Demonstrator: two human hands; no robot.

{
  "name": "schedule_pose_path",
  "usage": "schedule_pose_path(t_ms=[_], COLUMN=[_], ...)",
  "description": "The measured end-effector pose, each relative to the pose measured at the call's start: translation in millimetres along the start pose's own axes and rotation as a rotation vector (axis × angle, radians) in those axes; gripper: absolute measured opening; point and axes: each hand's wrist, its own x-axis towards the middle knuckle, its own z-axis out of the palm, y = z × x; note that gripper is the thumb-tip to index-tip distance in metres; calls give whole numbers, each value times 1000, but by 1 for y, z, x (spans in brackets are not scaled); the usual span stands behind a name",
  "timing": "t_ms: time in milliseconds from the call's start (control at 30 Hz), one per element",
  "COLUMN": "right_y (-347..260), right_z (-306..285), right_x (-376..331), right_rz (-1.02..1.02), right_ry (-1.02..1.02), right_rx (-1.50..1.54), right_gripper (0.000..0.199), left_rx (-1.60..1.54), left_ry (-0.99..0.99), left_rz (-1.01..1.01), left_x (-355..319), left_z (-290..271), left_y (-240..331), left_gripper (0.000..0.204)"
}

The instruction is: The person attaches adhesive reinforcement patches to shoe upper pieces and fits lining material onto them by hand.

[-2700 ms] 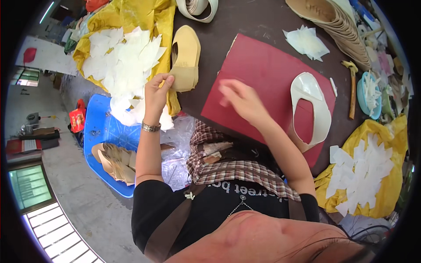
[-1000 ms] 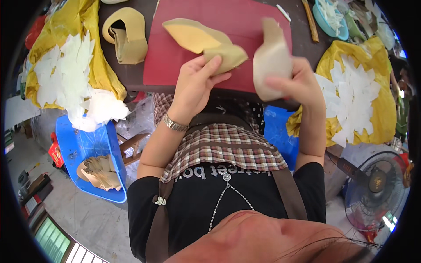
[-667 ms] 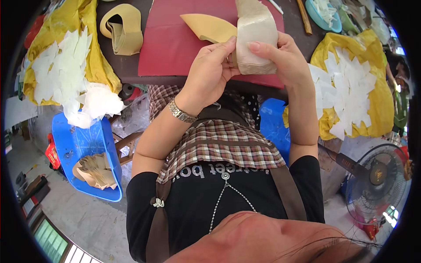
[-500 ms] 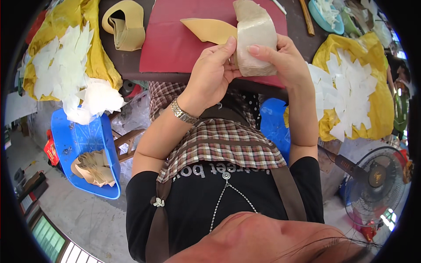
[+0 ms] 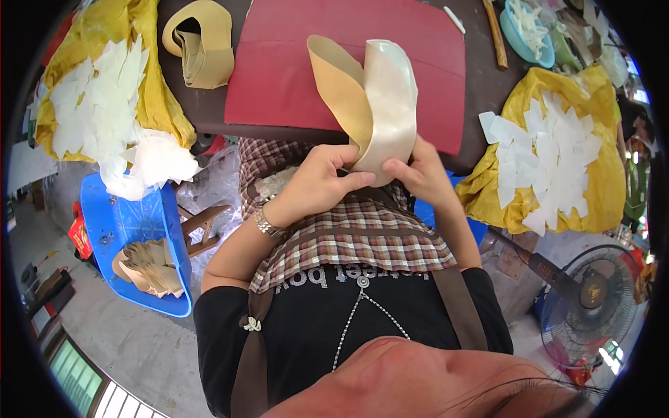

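Observation:
Between my two hands, just over the near edge of the table, is a shoe upper with a shiny cream outer side and a tan inner side. It is bent into a V, both ends pointing away from me. My left hand pinches the bottom of the bend, thumb on the near face. My right hand grips the same end from the right, its thumb on the cream face and its other fingers partly hidden behind. Beyond them lies a dark red board on the brown table.
Nested tan uppers stand at the table's far left. Yellow sacks with white pieces flank me. A blue bin holds tan pieces. A white stick, wooden handle, light-blue bowl and fan are rightward.
Both hands have come nearer to me with the shoe upper. Its cream part has turned upright, and the tan side now stands up beside it as a V.

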Motion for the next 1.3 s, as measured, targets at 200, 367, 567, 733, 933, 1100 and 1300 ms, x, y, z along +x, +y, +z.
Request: schedule_pose_path(t_ms=[200, 367, 567, 733, 933, 1100, 1300], right_y=[11, -17, -52, -63, -84, -50, -1], right_z=[12, 18, 24, 10, -31, -44, -59], right_x=[6, 34, 78, 94, 91, 119, 129], right_rz=[79, -14, -310, -315, -469, -385, -133], right_ry=[-52, 140, 54, 17, -170, -106, 63], right_rx=[631, 395, 462, 112, -177, -349, -413], right_gripper=[34, 26, 76, 94, 83, 63, 34], left_rx=[-290, -215, -411, -603, -41, 260, 880], left_ry=[9, 247, 497, 271, -50, -233, -237], left_rz=[-127, 58, 190, 217, 428, 306, 327], left_x=[3, 9, 38, 42, 39, 81, 86], left_z=[6, 11, -22, -40, -74, -107, -94], left_y=[-3, -8, 42, 41, 50, 20, 3], left_gripper=[22, 21, 24, 36, 39, 30, 43])
